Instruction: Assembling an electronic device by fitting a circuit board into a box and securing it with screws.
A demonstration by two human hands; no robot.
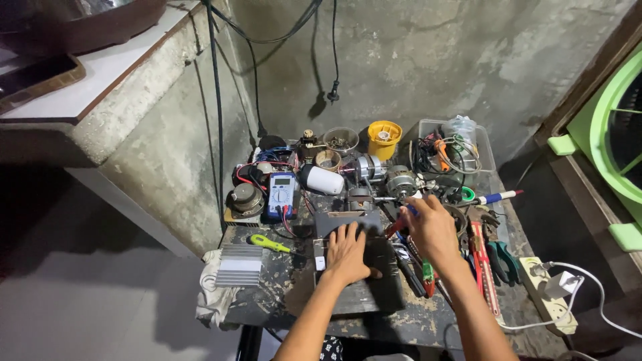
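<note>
Left hand (348, 254) lies flat, open, on the dark metal box (364, 267): judged heavy, rigid; lift by its edges. Right hand (431, 227) grips a blue-handled tool (409, 210).

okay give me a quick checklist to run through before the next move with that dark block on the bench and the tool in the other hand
1. Left hand flat on the dark block, steadying it: ok.
2. Right hand closed around a blue-handled tool: ok; its tip is hidden, so the kind of tool: cannot tell.
3. Block fully supported on the bench, not overhanging the edge: ok.
4. Space around the block: not ok; pliers, a red-handled tool and screwdrivers lie close at the right.
5. Multimeter within reach, leads attached: ok; whether it is switched on: cannot tell.
6. Power strip at the bench's right edge has a plug in it; whether anything on the bench is live: cannot tell.
</note>
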